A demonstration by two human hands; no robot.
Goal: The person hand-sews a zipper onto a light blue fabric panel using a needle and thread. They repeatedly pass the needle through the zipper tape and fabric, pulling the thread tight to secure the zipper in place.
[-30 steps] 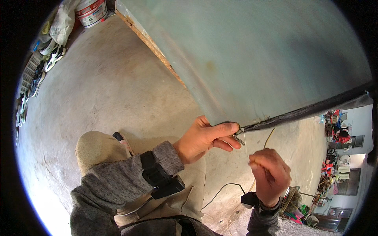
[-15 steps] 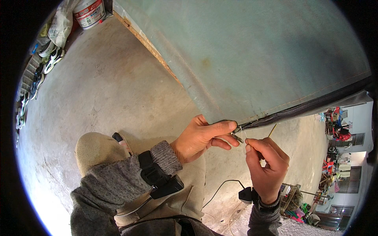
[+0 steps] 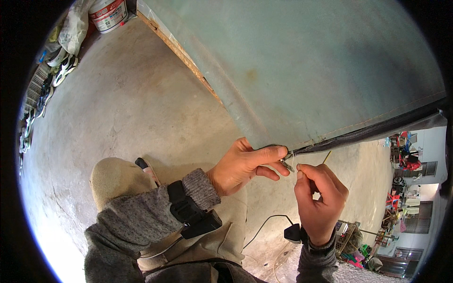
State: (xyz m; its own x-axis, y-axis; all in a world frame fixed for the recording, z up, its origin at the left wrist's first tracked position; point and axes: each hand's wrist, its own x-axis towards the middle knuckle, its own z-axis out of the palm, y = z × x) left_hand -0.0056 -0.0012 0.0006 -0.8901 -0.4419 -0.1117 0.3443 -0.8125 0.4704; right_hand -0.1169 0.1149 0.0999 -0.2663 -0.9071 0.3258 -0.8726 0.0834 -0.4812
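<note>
A grey-green sheet of fabric or leatherette [image 3: 292, 70] spreads across the upper right, with a stitched line and a dark strip [image 3: 373, 129] along its near edge. My left hand [image 3: 245, 165] pinches the sheet's near corner, thumb on top and fingers underneath. A small metallic piece [image 3: 286, 166] shows by those fingertips; its kind is unclear. Just to the right, my right hand [image 3: 322, 191] is closed, thumb and forefinger pinching a thin pale thread [image 3: 294, 159] that runs up to the dark edge. A slim yellowish stick [image 3: 327, 156] pokes out behind its fingers; whether it is held cannot be told.
A wooden edge [image 3: 181, 54] shows along the sheet's left side. Concrete floor [image 3: 122, 104] lies below. Shoes [image 3: 63, 70] and a white-and-red bucket [image 3: 107, 15] stand at upper left. Mixed belongings and a basket [image 3: 350, 238] are at right. A cable hangs near my right wrist.
My right hand has shifted very slightly right, still pinching the thread. The stretch of thread looks a little different. My left hand keeps its pinch on the corner.
</note>
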